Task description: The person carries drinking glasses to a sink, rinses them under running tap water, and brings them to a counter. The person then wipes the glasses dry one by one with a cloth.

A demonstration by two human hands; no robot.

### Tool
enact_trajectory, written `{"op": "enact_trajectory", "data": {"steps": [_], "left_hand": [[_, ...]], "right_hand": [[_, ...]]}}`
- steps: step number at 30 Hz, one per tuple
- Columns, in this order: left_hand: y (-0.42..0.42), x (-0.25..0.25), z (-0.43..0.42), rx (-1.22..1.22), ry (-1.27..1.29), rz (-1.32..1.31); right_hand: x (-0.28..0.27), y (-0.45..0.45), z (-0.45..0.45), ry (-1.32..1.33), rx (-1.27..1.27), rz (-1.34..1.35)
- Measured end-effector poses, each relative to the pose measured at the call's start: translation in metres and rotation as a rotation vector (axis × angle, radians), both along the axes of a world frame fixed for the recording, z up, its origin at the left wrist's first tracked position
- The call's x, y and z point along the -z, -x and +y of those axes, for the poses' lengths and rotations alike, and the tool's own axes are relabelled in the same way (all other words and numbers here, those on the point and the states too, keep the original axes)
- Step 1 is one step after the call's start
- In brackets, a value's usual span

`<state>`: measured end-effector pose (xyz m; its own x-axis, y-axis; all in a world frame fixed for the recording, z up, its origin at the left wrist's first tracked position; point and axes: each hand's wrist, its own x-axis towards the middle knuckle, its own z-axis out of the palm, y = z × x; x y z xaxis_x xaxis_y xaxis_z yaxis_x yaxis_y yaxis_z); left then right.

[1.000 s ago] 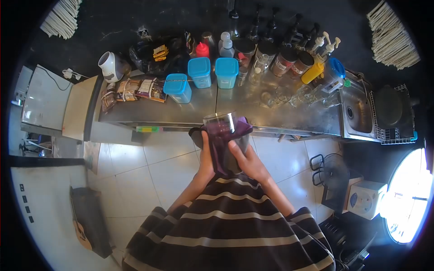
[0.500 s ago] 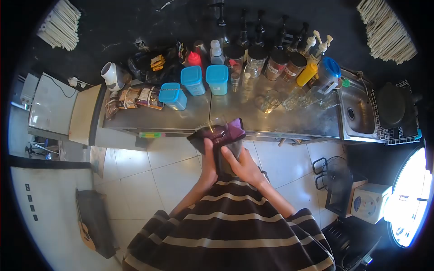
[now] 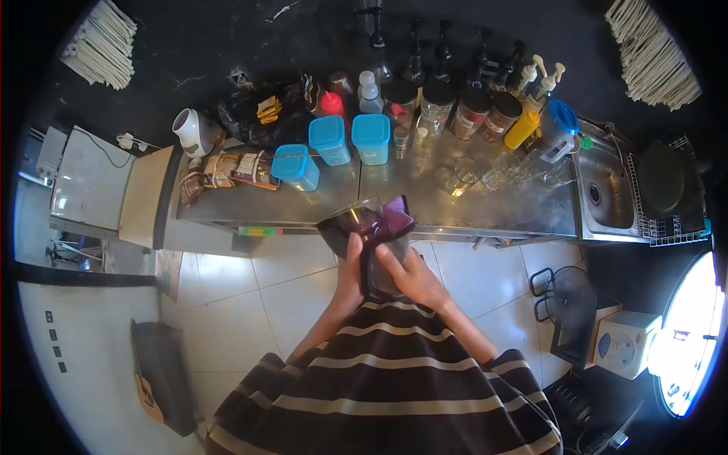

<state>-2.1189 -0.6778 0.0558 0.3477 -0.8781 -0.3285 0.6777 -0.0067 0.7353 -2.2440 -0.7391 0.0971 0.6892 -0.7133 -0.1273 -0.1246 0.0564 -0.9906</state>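
In front of my body, a purple and dark cloth (image 3: 397, 215) is bunched around a clear drinking glass (image 3: 365, 215), whose rim shows at the top. My left hand (image 3: 349, 274) grips the left side of this bundle, thumb pointing up along the cloth. On the right side, my right hand (image 3: 413, 279) is closed around it as well, thumb laid across the front. Most of the glass and the fingertips behind it are hidden by the fabric. The bundle is held just short of the counter's front edge.
Along the steel counter (image 3: 303, 208) stand blue-lidded containers (image 3: 371, 140), several clear glasses (image 3: 462, 178), dark-lidded jars (image 3: 472, 114), a yellow squeeze bottle (image 3: 522, 130) and a blue-lidded jug (image 3: 560, 129). A sink (image 3: 607, 193) and a wire dish rack (image 3: 671, 227) are at the right.
The view has shifted slightly, so the counter and its items sit a little further right and lower. Both hands keep hold of the cloth and glass, with only slight finger movement.
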Motion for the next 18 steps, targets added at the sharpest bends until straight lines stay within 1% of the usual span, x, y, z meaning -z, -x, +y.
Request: {"op": "enact_trajectory", "data": {"steps": [1,2,3,5,6,7,8,9,10,11,12,13,14,15,16,18], "left_hand": [[-0.004,0.0,-0.001,0.023,0.063,0.105],[-0.006,-0.009,-0.005,0.048,0.125,0.21],[-0.012,-0.001,-0.006,0.029,0.134,0.235],[-0.018,-0.005,-0.006,-0.043,-0.008,0.136],[-0.021,-0.002,-0.007,-0.064,-0.025,0.058],[-0.025,0.003,-0.007,-0.075,-0.062,0.024],[-0.03,0.008,-0.006,-0.062,-0.073,-0.043],[-0.034,0.014,-0.006,-0.049,-0.082,-0.109],[-0.041,0.032,-0.004,-0.031,-0.105,-0.152],[-0.042,0.014,-0.001,0.042,-0.159,-0.203],[-0.043,-0.004,-0.001,0.112,-0.209,-0.254],[-0.05,0.017,-0.003,0.144,-0.202,-0.152],[-0.051,0.004,-0.003,0.182,-0.12,-0.205],[-0.052,-0.009,-0.005,0.22,-0.035,-0.262],[-0.057,-0.006,-0.005,0.22,-0.005,-0.366],[-0.065,-0.011,-0.005,0.237,0.071,-0.231]], "right_hand": [[0.001,-0.002,-0.001,-0.109,0.023,0.022],[0.002,-0.007,-0.001,-0.107,0.028,0.022],[0.003,-0.012,0.0,-0.08,0.061,0.018],[0.003,-0.024,0.003,-0.057,0.1,0.013],[-0.001,-0.029,0.005,-0.035,0.094,-0.062],[-0.002,-0.034,0.006,-0.012,0.089,-0.136],[0.007,-0.038,0.005,0.006,0.086,-0.126],[0.014,-0.042,0.004,-0.029,0.106,-0.196],[0.02,-0.045,0.005,-0.067,0.124,-0.265],[0.021,-0.046,0.007,-0.078,0.158,-0.275],[0.022,-0.046,0.008,-0.147,0.2,-0.254],[0.022,-0.046,0.007,-0.211,0.241,-0.233],[0.016,-0.046,0.007,-0.317,0.282,-0.252],[0.016,-0.046,0.006,-0.31,0.278,-0.25],[0.018,-0.045,0.005,-0.35,0.265,-0.234],[0.014,-0.043,0.007,-0.389,0.232,-0.195]]}}
